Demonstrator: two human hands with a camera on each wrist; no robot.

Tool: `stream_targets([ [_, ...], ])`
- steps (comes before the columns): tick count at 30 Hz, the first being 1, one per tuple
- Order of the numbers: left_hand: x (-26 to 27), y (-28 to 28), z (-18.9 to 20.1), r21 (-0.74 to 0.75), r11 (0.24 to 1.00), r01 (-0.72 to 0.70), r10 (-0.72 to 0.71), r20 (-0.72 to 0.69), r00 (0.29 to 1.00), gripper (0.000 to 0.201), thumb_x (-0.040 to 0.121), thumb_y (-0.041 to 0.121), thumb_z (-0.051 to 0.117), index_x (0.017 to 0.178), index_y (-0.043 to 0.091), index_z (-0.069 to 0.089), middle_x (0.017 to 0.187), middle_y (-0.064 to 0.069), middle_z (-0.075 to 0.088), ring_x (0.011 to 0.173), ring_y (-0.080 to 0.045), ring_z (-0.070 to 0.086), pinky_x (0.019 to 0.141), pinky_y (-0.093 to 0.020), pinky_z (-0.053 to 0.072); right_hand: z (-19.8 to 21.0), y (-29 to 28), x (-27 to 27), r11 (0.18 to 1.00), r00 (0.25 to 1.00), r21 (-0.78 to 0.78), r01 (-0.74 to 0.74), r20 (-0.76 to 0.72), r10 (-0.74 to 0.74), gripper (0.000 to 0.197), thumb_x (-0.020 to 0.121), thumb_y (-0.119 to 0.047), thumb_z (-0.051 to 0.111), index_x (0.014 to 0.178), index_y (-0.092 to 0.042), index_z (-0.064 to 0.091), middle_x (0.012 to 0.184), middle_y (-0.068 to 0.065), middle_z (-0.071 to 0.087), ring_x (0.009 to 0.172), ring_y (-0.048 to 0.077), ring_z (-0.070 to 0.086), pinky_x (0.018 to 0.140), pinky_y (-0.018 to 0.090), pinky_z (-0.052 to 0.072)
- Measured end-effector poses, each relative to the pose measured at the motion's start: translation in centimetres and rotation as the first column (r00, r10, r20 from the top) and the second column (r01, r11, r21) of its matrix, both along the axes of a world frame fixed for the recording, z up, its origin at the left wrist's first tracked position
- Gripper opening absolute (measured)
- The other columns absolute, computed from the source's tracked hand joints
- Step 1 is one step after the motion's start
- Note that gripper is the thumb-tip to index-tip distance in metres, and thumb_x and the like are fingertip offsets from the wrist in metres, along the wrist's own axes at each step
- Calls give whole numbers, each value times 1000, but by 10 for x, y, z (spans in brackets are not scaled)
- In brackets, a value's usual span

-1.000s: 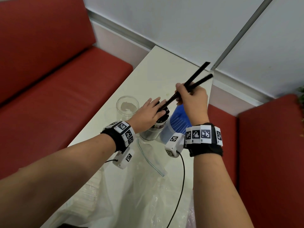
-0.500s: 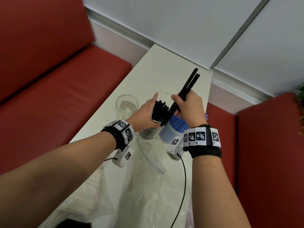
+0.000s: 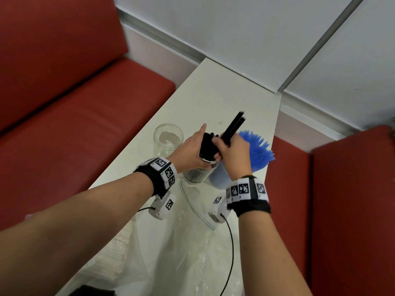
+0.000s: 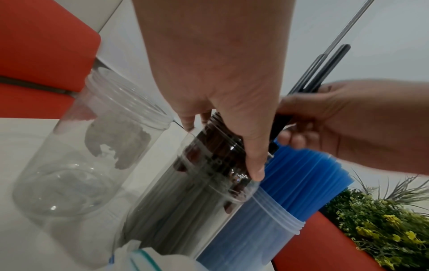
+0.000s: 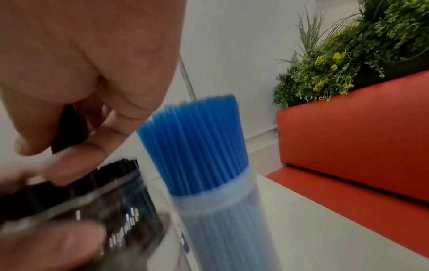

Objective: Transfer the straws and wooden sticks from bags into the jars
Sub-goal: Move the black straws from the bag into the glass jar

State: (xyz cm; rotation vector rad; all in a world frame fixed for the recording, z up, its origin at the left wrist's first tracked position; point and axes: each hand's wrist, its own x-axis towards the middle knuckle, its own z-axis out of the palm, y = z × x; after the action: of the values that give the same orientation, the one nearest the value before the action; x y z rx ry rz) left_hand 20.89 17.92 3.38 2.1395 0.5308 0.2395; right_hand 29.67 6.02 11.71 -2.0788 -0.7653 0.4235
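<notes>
A clear jar (image 3: 197,174) crammed with black straws (image 3: 207,144) stands mid-table. My left hand (image 3: 192,149) wraps round the bundle just above the jar's mouth, thumb lying down along the rim (image 4: 254,165). My right hand (image 3: 232,152) pinches a few loose black straws (image 3: 234,127), held steeply with their lower ends against the bundle; the same straws (image 4: 325,73) rise past my right hand (image 4: 348,124) in the left wrist view. Right of it stands a jar (image 5: 220,220) full of blue straws (image 3: 256,150). An empty clear jar (image 3: 168,136) is at the left.
Crumpled clear plastic bags (image 3: 171,253), one with a zip strip (image 3: 193,207), cover the near end of the white table (image 3: 213,92). Red benches (image 3: 74,124) flank both sides. A green plant (image 5: 348,55) sits behind the right bench. A black cable (image 3: 232,242) hangs from my right wrist.
My right hand has lowered the loose black straws and tipped them steeper, bringing them to the bundle. My left hand has shifted from the jar's top to grip round the bundle.
</notes>
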Motion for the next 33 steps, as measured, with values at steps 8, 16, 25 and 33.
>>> stream_targets([
  [8,-2,-3,5,-8,1000,3,-3,-5,1000,134,67,41,92,162,15,1,158,-5,35,142,-22,38,116,-41,38,-6,0,-25,957,928,287,38,345,-141,60,97,-41,55,150,-41,27,147,-11,43,132,6,45,105,22,40],
  [16,-7,2,16,36,998,46,-44,-73,996,127,78,24,85,161,15,-10,162,-14,20,143,-26,38,115,-35,36,-41,-18,-50,980,873,-169,-105,456,172,48,108,-24,39,154,-11,34,162,8,28,153,24,17,126,41,12],
  [25,-84,-35,20,31,966,-257,236,302,923,41,99,13,54,139,21,56,121,1,59,105,-12,58,94,-27,49,-100,-95,-135,768,953,-641,-14,225,205,47,97,-29,53,142,-20,43,122,4,62,114,28,58,95,39,41],
  [33,-150,-58,9,-638,646,-419,12,-540,842,101,84,87,34,137,3,53,134,-19,62,114,-38,63,87,-45,55,-25,-105,-154,931,958,294,214,-248,-141,24,104,-20,49,84,-12,59,63,-1,51,54,7,47,53,21,42],
])
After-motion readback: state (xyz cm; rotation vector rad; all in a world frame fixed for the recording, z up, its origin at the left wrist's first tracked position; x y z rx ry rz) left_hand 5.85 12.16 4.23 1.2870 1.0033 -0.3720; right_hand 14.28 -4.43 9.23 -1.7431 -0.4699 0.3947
